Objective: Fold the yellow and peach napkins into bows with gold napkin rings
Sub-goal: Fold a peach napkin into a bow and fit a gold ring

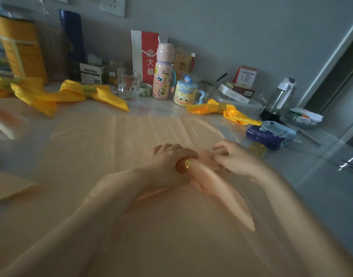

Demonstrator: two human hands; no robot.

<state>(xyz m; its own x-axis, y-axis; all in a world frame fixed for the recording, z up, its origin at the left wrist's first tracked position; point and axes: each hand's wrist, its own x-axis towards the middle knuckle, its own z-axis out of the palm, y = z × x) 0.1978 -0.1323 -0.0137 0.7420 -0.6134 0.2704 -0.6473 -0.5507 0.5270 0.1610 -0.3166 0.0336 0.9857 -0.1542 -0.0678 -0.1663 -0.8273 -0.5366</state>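
one gold napkin ring (184, 165) sits gripped in your left hand (167, 163); your right hand (234, 159) pinches the peach napkin (223, 198) alongside.

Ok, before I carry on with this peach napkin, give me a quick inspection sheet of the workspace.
Surface: glossy pale table, with a peach cloth spread flat over the middle.
Job's things: rolled peach napkin through a gold ring; spare gold ring lying to its right; ringed yellow bows at back left and back right.
Clutter: pink bottle, yellow mug, glass, red bag and yellow tin along the wall; tissue pack at right.
Hands: left hand grips the rolled peach napkin at the ring; right hand pinches its far end, though that part is blurred.
Cables: nothing seen.
Surroundings: grey wall with a socket.
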